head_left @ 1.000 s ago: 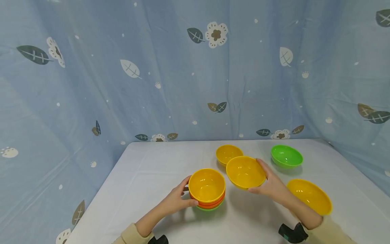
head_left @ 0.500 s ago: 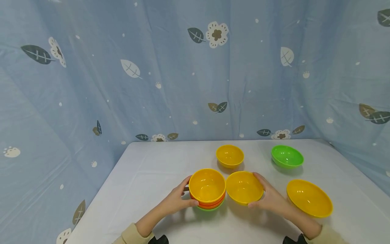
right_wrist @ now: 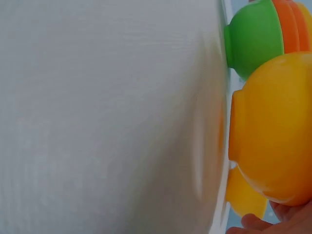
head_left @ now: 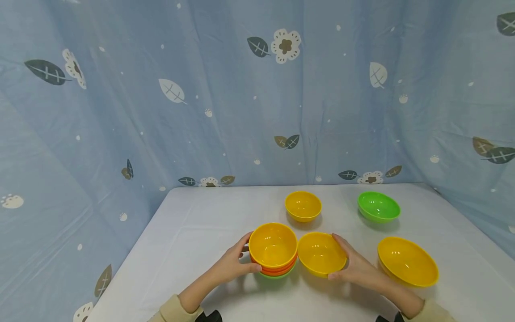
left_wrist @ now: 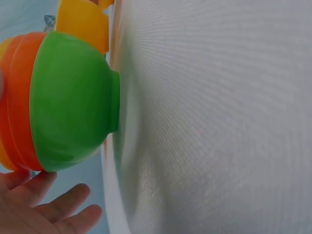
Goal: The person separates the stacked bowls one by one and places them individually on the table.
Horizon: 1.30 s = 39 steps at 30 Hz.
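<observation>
pale sleeves (head_left: 173,309) come in at the bottom edge, with black wrist gear (head_left: 209,316) at both wrists. the left hand (head_left: 231,266) reaches around the left side of a stack of bowls (head_left: 275,270), its thumb on the near side. its fingers (left_wrist: 68,201) are parted about as wide as the stack and have hold of it, though the lower ones spread away from its wall.

the stack stands upright on the desk (head_left: 209,219): a green bottom bowl (left_wrist: 73,102), two orange bowls (left_wrist: 22,102) and a yellow top bowl (head_left: 273,245).

the right hand (head_left: 356,267) holds a yellow bowl (head_left: 322,252) by its right side, thumb near and fingers farther back, parted around the curve of the wall. this bowl is mouth up just beside the stack; whether the two touch, or whether its foot is down on the desk, i cannot tell.

off to the right, near the right forearm, is a wide yellow bowl (head_left: 408,263). farther back are a small yellow bowl (head_left: 303,206), behind the held one, and a green bowl (head_left: 378,207) toward the right. a blue curtain (head_left: 237,98) with leaves and flowers hangs behind the desk.
</observation>
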Tool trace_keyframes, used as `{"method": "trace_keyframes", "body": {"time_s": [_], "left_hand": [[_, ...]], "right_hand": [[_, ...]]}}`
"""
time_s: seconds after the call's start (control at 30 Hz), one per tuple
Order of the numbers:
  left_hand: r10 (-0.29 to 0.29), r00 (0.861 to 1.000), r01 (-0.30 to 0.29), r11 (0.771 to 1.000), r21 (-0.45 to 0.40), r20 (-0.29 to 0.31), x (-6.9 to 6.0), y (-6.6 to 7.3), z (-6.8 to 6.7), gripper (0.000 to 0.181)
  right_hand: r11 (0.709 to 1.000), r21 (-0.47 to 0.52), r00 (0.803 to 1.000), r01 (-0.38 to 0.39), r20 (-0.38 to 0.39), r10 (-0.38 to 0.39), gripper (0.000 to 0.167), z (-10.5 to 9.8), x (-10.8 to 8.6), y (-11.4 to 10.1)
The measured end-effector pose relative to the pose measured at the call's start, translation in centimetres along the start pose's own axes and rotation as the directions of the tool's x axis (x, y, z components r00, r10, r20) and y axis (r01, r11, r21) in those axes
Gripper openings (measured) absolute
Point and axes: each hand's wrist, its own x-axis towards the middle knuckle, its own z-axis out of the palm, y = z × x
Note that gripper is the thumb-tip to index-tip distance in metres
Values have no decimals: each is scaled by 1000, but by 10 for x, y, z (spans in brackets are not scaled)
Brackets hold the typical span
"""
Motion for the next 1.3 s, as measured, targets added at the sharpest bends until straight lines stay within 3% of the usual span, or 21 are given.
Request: {"method": "trace_keyframes", "body": {"time_s": [0.3,0.47,0.67,0.9,1.3], "left_hand": [[-8,1000,8,1000,-5,-6,-1,2,-2,85],[-13,1000,13,1000,-14,-13,-3,2,-3,84],[-11,1000,11,1000,-5,-22,-4,0,-5,83],[-19,999,19,1000,0,-28,-6,-4,-7,85],[-12,999,12,1000,-7,-30,-8,-6,-8,85]], "right_hand": [[996,-51,996,76,57,-73,104,2,-2,7],[995,-75,996,66,67,-61,106,5,-1,5],[993,-112,997,38,64,-31,109,9,0,5],[982,-168,996,81,60,-72,110,11,0,-1],[968,-236,996,88,8,-89,106,15,-5,-5]]}}
